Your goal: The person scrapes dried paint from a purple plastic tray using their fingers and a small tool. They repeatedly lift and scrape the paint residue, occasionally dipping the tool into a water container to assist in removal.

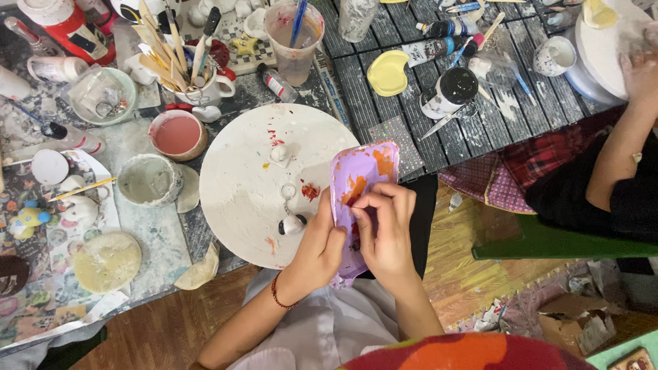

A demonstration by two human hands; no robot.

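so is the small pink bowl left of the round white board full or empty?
Partly full: the small pink bowl stands upright beside the round white board, with flat pink liquid covering its bottom below the rim.

The purple cloth [356, 199] is a soft, crumpled piece of lilac material, smeared with orange patches near its far end and red stains lower down. It hangs lengthwise, its far end lying over the near right edge of the round white board [240, 205], its near end drooping toward the lap. Both hands pinch it at the middle, bunching it.
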